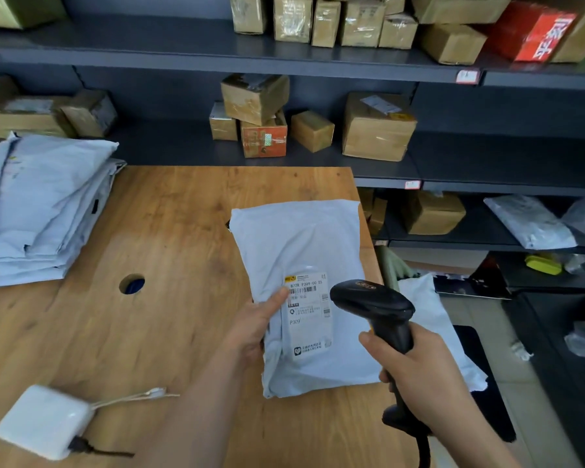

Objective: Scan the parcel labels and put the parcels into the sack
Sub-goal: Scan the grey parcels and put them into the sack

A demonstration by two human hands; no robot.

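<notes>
While my left hand (250,327) grips the grey parcel (304,292) at its left edge, thumb just beside the label (309,315), I hold it at centre frame over the wooden table (169,231); my right hand (423,373) is wrapped round the black scanner (377,307), its head beside the label; more grey parcels (38,211) are stacked at the left; a white charger (43,422) lies at the lower left.

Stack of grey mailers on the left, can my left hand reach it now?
Likely not yet: the left hand grips the labelled parcel; otherwise only table lies between it and the stack.
</notes>
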